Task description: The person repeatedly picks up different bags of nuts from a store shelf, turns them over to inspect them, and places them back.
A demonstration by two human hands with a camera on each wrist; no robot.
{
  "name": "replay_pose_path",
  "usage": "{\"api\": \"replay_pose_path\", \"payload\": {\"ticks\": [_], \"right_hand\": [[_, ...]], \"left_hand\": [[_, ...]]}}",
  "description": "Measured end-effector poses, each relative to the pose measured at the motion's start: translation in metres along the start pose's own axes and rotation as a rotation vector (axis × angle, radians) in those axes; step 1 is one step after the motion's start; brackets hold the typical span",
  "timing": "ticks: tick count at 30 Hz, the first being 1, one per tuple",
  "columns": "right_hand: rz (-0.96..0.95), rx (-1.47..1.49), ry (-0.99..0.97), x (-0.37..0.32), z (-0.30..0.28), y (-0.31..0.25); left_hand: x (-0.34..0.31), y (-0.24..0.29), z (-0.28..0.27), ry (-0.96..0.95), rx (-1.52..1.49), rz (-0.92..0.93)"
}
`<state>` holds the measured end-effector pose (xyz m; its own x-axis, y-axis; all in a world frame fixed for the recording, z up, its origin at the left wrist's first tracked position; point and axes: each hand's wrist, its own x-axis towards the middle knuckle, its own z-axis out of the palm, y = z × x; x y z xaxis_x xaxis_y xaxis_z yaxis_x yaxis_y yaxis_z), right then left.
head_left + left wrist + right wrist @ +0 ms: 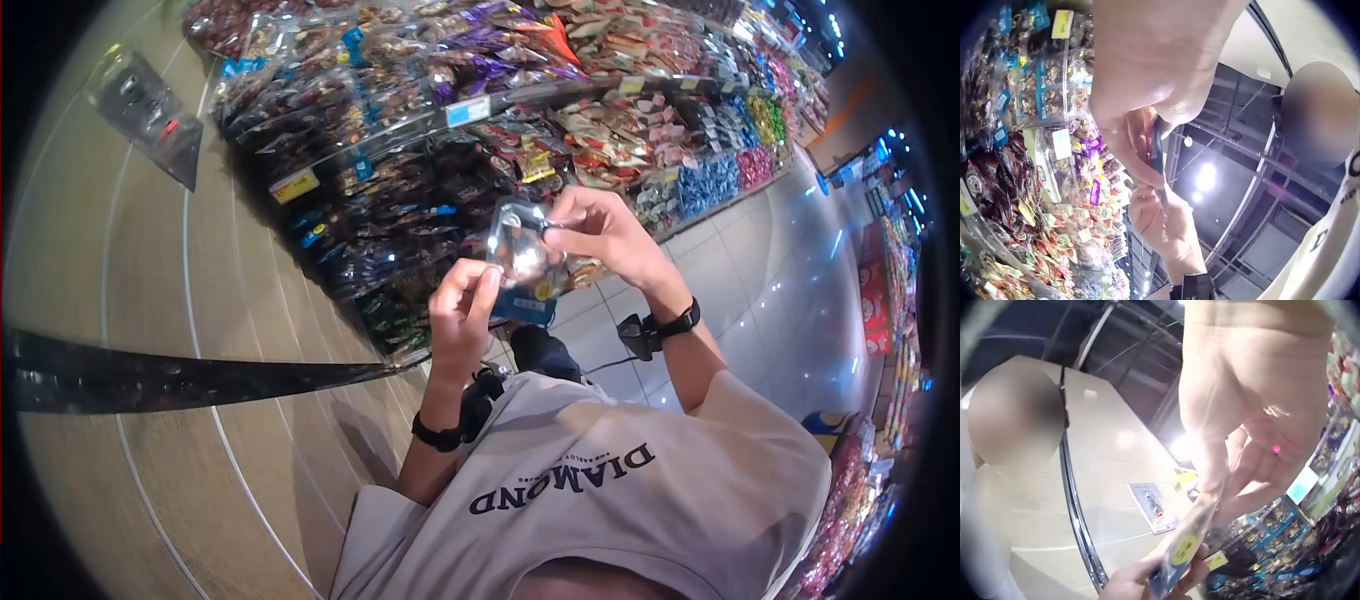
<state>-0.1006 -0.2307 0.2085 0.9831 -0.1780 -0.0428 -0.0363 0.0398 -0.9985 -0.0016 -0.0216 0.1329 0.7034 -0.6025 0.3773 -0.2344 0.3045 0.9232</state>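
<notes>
A small clear snack packet (525,295) with a blue lower part and a round yellow sticker is held up between the two hands. My left hand (463,305) pinches its left edge between thumb and fingers. At its upper right edge, my right hand (615,240) grips the film. Edge-on in the left wrist view, the packet (1157,150) appears as a thin dark strip between both hands. From the right wrist, the yellow sticker on the packet (1184,549) shows near the left hand (1132,582). The packet's contents are blurred by glare.
Beyond the hands, tiered bins (430,210) hold many bagged snacks, with price tags (468,110) along their edges. To the left rises a wood-look panel wall (90,270) bearing a poster (150,115). Tiled floor (740,265) lies to the right, with more stocked shelves (895,330) farther over.
</notes>
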Motion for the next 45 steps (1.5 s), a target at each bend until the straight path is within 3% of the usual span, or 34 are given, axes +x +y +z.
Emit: {"api": "replay_pose_path", "payload": {"ticks": [1,3,5,9,11,12,14,16,19,25,28,30,35,37,45], "right_hand": [[0.045,-0.006,-0.048,0.002,-0.003,-0.004],[0.056,-0.085,-0.078,0.010,-0.004,-0.002],[0.144,-0.104,-0.115,0.016,0.007,-0.015],[0.057,-0.341,-0.177,0.036,0.006,-0.011],[-0.075,-0.391,-0.087,0.054,0.006,-0.032],[-0.281,-0.496,0.020,0.069,0.004,-0.041],[-0.550,-0.665,0.165,0.101,0.004,-0.076],[-0.667,-0.723,0.275,0.141,0.001,-0.094],[-0.967,-0.864,0.281,0.208,-0.006,-0.096],[-0.785,-1.064,0.138,0.263,-0.007,-0.086],[-0.838,-1.112,0.111,0.278,-0.011,-0.075],[-0.718,-1.148,0.090,0.284,-0.012,-0.070],[-0.813,-1.290,0.080,0.296,-0.013,-0.061],[-0.933,-1.441,0.045,0.298,-0.011,-0.068],[-0.960,-1.524,-0.059,0.303,-0.020,-0.066]], "left_hand": [[-0.002,0.015,-0.002,-0.029,-0.289,-0.248],[-0.005,0.006,-0.007,-0.033,-0.459,-0.313],[-0.004,0.005,-0.008,0.006,-0.301,-0.242],[-0.002,-0.007,-0.018,-0.004,-0.083,-0.179],[0.005,0.009,-0.016,0.182,-0.233,-0.204],[0.007,-0.003,-0.024,0.137,-0.168,-0.109],[0.009,-0.010,-0.036,0.117,-0.182,-0.138],[0.009,-0.015,-0.041,0.088,-0.206,-0.198],[0.006,-0.026,-0.045,0.060,-0.210,-0.244],[0.001,-0.035,-0.054,0.062,-0.202,-0.287],[0.002,-0.035,-0.059,0.085,-0.199,-0.303],[0.004,-0.034,-0.062,0.101,-0.201,-0.311],[0.009,-0.033,-0.069,0.132,-0.149,-0.323],[0.010,-0.036,-0.071,0.134,-0.145,-0.326],[0.008,-0.045,-0.068,0.111,-0.151,-0.325]]}}
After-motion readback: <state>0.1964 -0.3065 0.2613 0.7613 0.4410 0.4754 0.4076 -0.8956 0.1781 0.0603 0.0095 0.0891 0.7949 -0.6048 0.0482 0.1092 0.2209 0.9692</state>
